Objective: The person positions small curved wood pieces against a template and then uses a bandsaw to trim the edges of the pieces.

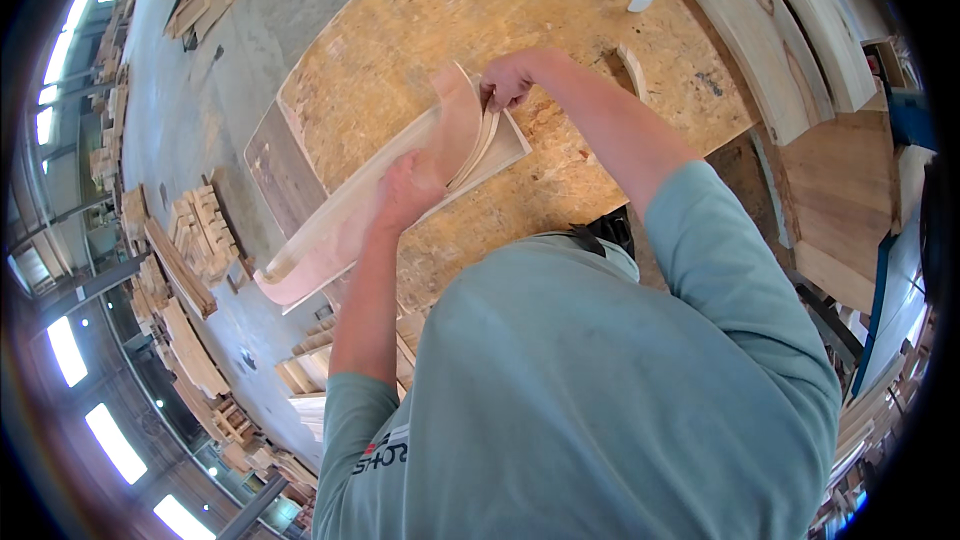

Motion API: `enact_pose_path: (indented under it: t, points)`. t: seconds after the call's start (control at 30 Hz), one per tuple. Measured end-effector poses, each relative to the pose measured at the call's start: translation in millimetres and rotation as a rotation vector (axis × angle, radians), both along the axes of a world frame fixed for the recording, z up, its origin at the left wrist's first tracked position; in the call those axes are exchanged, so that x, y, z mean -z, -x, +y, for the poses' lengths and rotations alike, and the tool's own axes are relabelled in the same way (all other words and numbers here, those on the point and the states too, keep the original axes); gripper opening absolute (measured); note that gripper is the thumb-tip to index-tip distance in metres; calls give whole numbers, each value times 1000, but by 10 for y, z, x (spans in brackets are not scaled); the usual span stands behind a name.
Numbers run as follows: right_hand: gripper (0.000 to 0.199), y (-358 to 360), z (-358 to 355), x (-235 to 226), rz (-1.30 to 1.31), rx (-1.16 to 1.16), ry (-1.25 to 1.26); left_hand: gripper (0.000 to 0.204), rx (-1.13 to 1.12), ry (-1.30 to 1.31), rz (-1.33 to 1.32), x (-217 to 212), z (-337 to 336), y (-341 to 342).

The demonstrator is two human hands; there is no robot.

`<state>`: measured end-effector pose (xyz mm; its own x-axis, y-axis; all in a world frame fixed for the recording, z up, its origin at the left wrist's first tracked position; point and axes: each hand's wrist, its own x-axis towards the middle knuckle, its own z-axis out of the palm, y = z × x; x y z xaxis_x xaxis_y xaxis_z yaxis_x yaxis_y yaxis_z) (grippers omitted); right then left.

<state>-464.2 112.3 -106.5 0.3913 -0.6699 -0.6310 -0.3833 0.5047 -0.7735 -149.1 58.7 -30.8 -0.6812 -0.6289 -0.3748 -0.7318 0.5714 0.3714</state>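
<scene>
The long, pale, curved sheet of thin plywood [345, 225] lies with its long axis running from the lower left, where its far end overhangs the edge, up toward the right across the large chipboard work surface [420, 30]. At its upper right end it meets a small stack of shorter curved veneer pieces [487, 145] standing on edge. The left hand [408, 185] rests about midway along the sheet, fingers curled and pressed against its upturned face, so it is the nearer hand to the sheet's middle. The right hand [507, 83] is farther up, at the top of the stack, its fingers pinched together on the upper edge of the veneer pieces. The two hands sit close together, the stack between them. Beyond the right hand a small white object [642, 0] lies well apart on the surface, and broad curved wooden boards [770, 50] arc along the surface's right side. Piles of cut timber [195, 230] lie on the floor to the left. Nothing stands between either hand and the sheet.
</scene>
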Motion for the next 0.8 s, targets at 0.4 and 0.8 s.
enact_pose_path:
  t: [0.4,0.8]
  points:
    - [35,-1,-221,106,-89,25,-42,74,68,33,62,-39,-5,-75]
    - [26,-63,23,43,-205,238,49,72,55,64,67,-27,18,-155]
